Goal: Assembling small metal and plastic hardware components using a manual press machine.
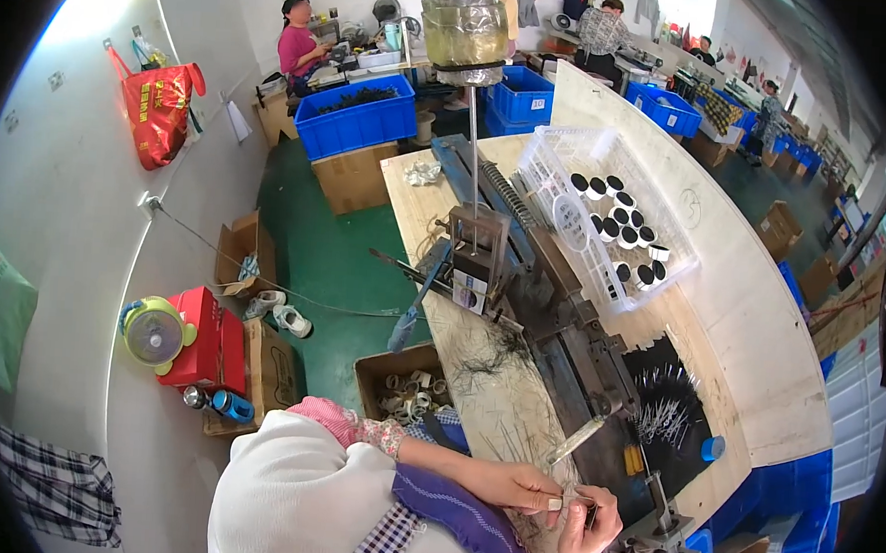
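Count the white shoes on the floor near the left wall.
2. One white shoe sits beside the open cardboard box; the other white shoe lies just right of it.

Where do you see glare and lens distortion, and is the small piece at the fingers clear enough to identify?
In the head view, white glare fills the upper-left corner and the far window is washed out; black borders surround the image, and the pale board curves; the small piece between left hand and right hand is too small to identify.
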Motion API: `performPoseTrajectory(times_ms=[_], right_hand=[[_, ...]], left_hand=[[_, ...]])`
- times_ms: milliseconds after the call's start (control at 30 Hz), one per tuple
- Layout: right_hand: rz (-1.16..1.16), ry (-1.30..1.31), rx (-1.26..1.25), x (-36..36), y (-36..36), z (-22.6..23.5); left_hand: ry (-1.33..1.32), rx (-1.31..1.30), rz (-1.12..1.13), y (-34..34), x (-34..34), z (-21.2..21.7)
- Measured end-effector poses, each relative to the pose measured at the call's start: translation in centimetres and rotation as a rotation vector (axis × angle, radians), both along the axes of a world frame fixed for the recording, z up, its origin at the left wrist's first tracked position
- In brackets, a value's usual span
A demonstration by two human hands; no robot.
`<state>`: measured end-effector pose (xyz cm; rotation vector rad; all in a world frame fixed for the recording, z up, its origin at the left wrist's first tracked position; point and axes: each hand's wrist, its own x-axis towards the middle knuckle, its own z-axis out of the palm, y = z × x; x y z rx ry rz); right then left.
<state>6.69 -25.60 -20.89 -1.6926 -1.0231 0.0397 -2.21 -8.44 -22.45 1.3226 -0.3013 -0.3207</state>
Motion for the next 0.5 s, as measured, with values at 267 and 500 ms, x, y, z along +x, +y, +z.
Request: performPoseTrajectory(times_ms=[267, 500], right_hand=[[-0.05, 0.029, -0.066, -0.3, 0.6, 0.6], [-0.066, 0.049, -0.037, -0.3, 1.2, 0.5]], left_hand=[[-0.025, 0.057, 0.052, -0.1, 0.0, 0.0], [-0.003, 0.026, 0.079, -0.3, 0.2, -1.4]])
